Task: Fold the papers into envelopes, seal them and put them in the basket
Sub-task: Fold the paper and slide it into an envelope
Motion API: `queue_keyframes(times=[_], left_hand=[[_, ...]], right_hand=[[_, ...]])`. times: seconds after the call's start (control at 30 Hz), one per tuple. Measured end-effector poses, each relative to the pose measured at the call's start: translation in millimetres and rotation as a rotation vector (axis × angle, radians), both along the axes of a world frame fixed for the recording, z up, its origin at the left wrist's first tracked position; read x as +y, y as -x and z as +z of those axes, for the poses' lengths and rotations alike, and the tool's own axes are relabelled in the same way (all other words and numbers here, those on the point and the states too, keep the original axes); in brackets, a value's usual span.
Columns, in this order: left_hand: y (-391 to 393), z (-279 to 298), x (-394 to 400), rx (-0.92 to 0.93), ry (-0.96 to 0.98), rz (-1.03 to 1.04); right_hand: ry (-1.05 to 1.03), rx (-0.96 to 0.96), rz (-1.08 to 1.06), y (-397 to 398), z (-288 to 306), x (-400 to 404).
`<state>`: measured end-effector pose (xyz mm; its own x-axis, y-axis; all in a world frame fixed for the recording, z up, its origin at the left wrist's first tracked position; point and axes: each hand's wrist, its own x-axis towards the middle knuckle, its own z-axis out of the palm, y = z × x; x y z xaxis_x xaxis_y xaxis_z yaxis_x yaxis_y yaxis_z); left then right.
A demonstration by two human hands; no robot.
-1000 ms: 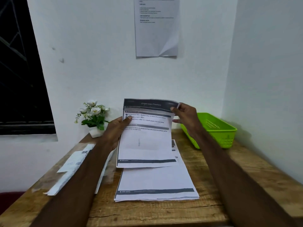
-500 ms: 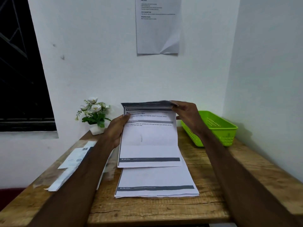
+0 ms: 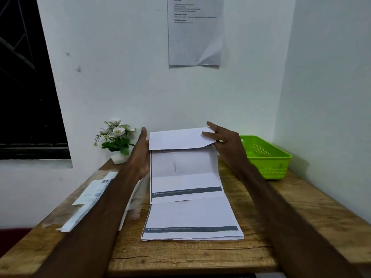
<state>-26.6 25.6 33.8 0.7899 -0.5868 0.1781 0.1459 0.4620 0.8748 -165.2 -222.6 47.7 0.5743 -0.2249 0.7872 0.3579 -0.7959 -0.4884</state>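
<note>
Folding a sheet (image 3: 184,169) — top flap turned down.
Pinched at the flap's right corner by the right hand (image 3: 226,145), thumb in front, fingers behind; braced along its left edge by the left hand (image 3: 140,157), fingers straight and flat. Held tilted up over the stack of papers (image 3: 192,217) on the wooden table (image 3: 200,255), lower edge overlapping it — the green basket (image 3: 269,167) just beyond the right hand, at the far right corner.

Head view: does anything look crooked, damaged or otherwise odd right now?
Two small things. The held sheet has its folded flap lifting at the right corner, under the right hand. The notice on the wall is creased near its bottom edge.
</note>
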Motion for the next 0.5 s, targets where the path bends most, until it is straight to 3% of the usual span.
queue_keyframes(times=[0.23, 0.37, 0.5], left_hand=[[-1.6, -9.7, -6.6, -0.145, -0.057, 0.2], [-4.1, -10.2, -6.0, -0.208, -0.049, 0.225], [-3.6, -11.0, -5.6, -0.256, -0.063, 0.209]], right_hand=[[0.026, 0.003, -0.043, 3.5, -3.4, 6.3], [-0.202, -0.039, -0.005, 7.6, 9.8, 7.2], [-0.161, -0.099, -0.174, 8.7, 35.3, 19.0]])
